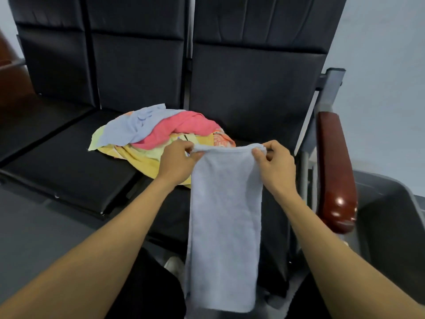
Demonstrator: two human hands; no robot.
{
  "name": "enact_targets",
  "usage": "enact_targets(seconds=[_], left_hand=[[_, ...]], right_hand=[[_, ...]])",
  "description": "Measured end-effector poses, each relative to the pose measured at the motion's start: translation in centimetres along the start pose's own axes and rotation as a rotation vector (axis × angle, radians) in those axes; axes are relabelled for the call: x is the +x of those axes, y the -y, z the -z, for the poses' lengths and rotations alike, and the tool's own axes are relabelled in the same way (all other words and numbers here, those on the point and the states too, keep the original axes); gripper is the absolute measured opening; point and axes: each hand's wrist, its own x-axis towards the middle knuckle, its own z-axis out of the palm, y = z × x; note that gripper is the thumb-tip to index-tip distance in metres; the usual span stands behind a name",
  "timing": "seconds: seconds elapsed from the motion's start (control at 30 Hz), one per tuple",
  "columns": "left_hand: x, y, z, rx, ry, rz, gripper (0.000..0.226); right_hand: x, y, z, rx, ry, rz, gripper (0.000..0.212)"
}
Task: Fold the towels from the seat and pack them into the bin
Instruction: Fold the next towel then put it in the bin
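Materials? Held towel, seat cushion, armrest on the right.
Held towel: looks like pale blue terry cloth, nubby matte surface, hangs limp. Seat cushion: probably black faux leather, smooth with a faint sheen. Armrest: glossy reddish-brown, likely varnished wood or plastic; bright highlights.

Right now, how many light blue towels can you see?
2. One light blue towel hangs between both hands; the other light blue towel lies atop the pile on the seat. More may be buried underneath.

Dim soft light, armrest glare, edges warped
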Motion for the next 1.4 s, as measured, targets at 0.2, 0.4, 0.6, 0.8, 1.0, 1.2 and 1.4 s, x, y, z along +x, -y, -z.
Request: enact_targets(seconds=[0.2, 0.4, 0.6, 0.8, 1.0, 1.2, 1.4], left_hand=[[1.5, 6.1, -6.0, -0.026, 0.155, 0.215, 0.017], [3.4, 6.8, -9.0, -0.132, 0.19, 0.278, 0.017], [3.7, 6.6, -9.4, -0.182, 0.072, 0.345, 0.039], [1.3, 7.7, -8.5, -0.144, 0.197, 0.506, 0.032], [-1.1, 7.4, -7.5, -0.352, 0.396, 0.436, 0.033], [-1.6, 7.5, -7.1, -0.404, 0.41, 0.433, 0.023], [-1.7, 8.4, -6.5, -0.258, 0.504, 0.533, 0.024]], right_hand=[[-0.1, -6.7, -4.3, -0.006, 0.098, -0.087, 0.013], [1.2, -9.4, -6.3, -0.024, 0.223, -0.14, 0.015], [1.2, -9.9, -6.1, 0.172, 0.203, -0.269, 0.025], [0.0, -11.0, -5.4, 0.153, 0.369, -0.459, 0.042], [-2.0, -10.4, -5.0, 0.172, 0.504, -0.489, 0.032], [-2.8, -10.2, -4.9, 0.195, 0.467, -0.492, 0.028], [-2.6, -10.1, -4.3, 0.234, 0.628, -0.597, 0.032]])
